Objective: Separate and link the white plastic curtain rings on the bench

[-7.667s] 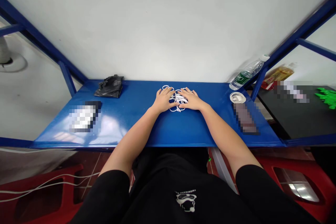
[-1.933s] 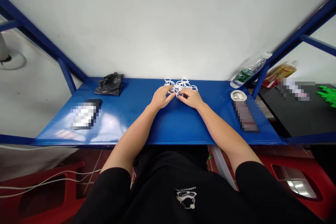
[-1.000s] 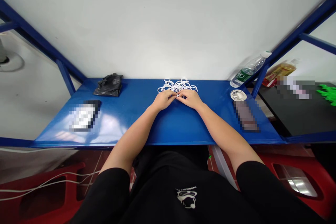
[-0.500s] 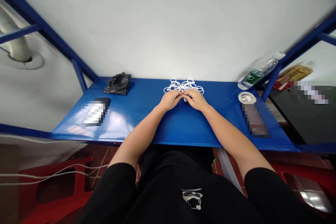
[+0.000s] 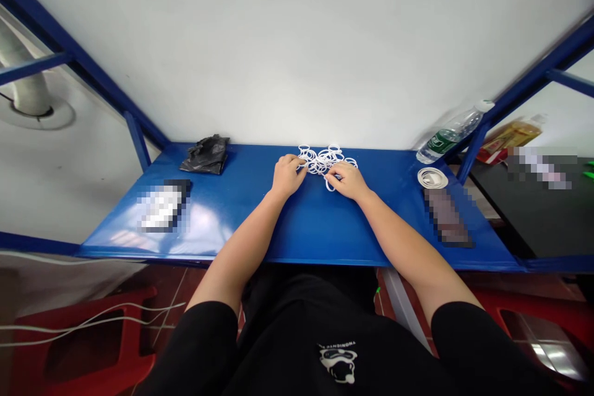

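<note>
A tangle of thin white rings (image 5: 322,161) lies at the far middle of the blue desk (image 5: 315,229). The left hand (image 5: 288,176) rests on its near left edge, its grip unclear. The right hand (image 5: 348,180) curls over the near right side, apparently pinching a ring, though the fingers hide it. A black plastic bag (image 5: 205,156) lies well left; a water bottle (image 5: 448,142) leans far right.

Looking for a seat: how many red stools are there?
2: one red stool at lower left, another at lower right, both below the blue table's edge. Others may be hidden.
</note>
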Available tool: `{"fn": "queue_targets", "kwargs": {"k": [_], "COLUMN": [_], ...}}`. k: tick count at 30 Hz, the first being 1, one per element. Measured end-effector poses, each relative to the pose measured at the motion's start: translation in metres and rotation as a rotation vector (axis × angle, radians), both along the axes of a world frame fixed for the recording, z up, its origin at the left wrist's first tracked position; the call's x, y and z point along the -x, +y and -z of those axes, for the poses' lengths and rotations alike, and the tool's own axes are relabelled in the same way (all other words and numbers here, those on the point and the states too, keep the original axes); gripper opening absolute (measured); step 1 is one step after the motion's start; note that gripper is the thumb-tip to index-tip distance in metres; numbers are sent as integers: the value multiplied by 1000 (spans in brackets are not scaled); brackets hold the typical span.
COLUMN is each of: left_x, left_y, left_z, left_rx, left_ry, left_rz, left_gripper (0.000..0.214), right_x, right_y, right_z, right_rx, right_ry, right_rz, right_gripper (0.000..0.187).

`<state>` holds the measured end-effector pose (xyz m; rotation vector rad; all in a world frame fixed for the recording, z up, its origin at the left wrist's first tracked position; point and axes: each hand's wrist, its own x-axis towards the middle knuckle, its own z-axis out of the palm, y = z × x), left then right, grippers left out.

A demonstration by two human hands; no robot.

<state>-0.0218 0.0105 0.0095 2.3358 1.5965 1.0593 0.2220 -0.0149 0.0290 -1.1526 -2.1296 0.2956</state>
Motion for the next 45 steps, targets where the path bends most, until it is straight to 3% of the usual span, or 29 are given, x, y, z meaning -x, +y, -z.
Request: {"fn": "queue_targets", "kwargs": {"k": [4,9,12,15,21,27,35,37,40,45], "left_x": [4,-7,-12,-14,-13,-20,-19,-19,-20,-20], "left_y": [-1,-9,-11,-9,-9,-13,-16,-18,-19,-14], "left_z": [4,5,5,4,0,-4,-4,-7,-10,-7], "left_rx": [56,32,12,-22,-148,-236,-226,-245,-300,-344], "left_ry": [13,115,144,131,74,127,172,144,68,30], "left_rz": [-57,33,68,81,57,202,336,358,338,303], "left_gripper": [27,29,18,9,14,18,13,23,36,22], "right_x": [0,-3,-4,-3,-2,-2,0,0,1,5], "right_y": [1,6,7,7,7,5,3,3,3,0], "right_z": [0,5,7,8,11,13,9,9,9,8], "right_rx": [9,48,59,50,46,17,-122,-128,-132,-147], "right_ry": [13,31,35,48,76,171,141,142,120,47], "right_rz": [137,187,197,175,106,85,34,36,38,-31], "right_gripper": [25,24,24,23,16,32,26,25,24,23]}}
